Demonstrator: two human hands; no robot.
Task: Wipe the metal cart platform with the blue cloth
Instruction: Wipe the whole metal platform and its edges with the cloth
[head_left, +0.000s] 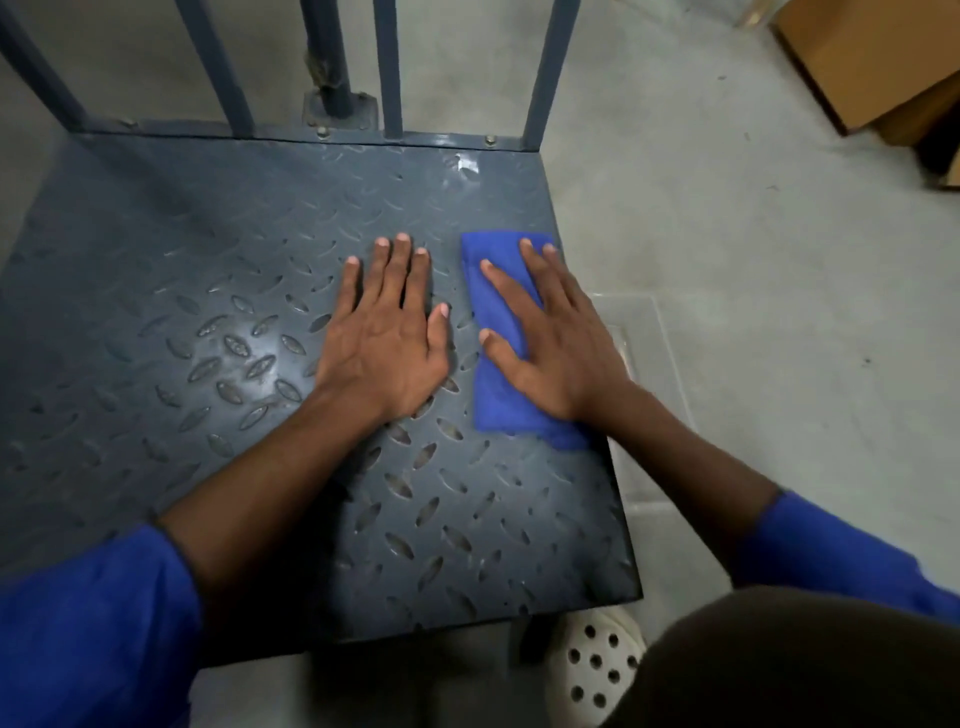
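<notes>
A: Head view. Right hand (556, 343) flat, fingers straight, pressing blue cloth (498, 353) at platform (156, 249) right edge. Left hand (387, 327) flat, empty.
B: Progress?
A: Likely most still unwiped.

From where I stand, nothing here can be read. The pale shiny patch (467, 163) toward one o'clock on the metal cart platform (182, 234) is too blurred to make out. The cardboard box (857, 57) at two o'clock shows only plain brown faces.

Folded blue cloth (498, 353) flat near grey tread-plate platform's (208, 291) right edge.
</notes>
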